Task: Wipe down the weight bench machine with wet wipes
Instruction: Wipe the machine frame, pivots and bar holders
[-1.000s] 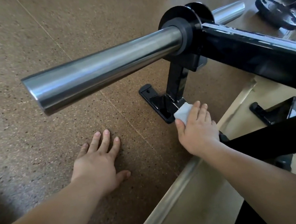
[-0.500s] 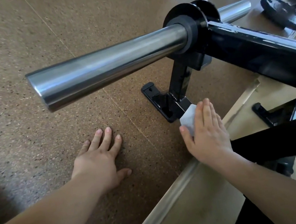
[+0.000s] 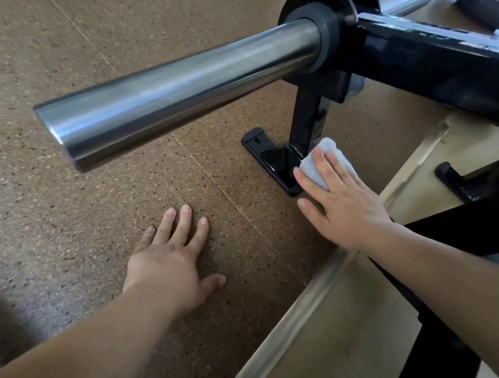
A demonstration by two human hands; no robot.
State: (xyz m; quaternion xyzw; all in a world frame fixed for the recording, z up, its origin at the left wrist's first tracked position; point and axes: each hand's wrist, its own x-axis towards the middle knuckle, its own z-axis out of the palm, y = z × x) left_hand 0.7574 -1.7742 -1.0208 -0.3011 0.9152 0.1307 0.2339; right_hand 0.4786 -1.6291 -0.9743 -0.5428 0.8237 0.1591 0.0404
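Largest in view, speckled brown rubber floor (image 3: 40, 156), crossed diagonally by a metal threshold strip (image 3: 281, 337) bordering paler flooring. Above it, part of the weight bench machine: chrome bar sleeve (image 3: 177, 92) jutting toward the camera, black beam (image 3: 450, 59) running off to the right, black upright post (image 3: 308, 114) dropping to a bolted foot plate (image 3: 264, 154) on the floor. Left hand (image 3: 169, 267) planted flat on the rubber, fingers straight and spread, holding nothing, bracing only, near the foot plate but not touching the machine. Right hand (image 3: 345, 206) laid flat with straight fingers over the wet wipe (image 3: 331, 145), pressing rather than clutching, thumb lying alongside and not visibly curled round the cloth. Wipe itself small, white and folded, pinned against the lower end of the post at the junction of post and foot plate, top edge poking out beyond the fingertips. Compared with a second ago: wipe carried from the near edge of the foot plate up and inward onto the base of the post, more white showing past the fingers, left hand unmoved. Judged from that, near end of the foot plate probably done, stroke now starting up the upright. Apparently yet to do: rest of the post, beam, sleeve. Worth watching: tight corner between post and plate, easily skipped under a flat palm.
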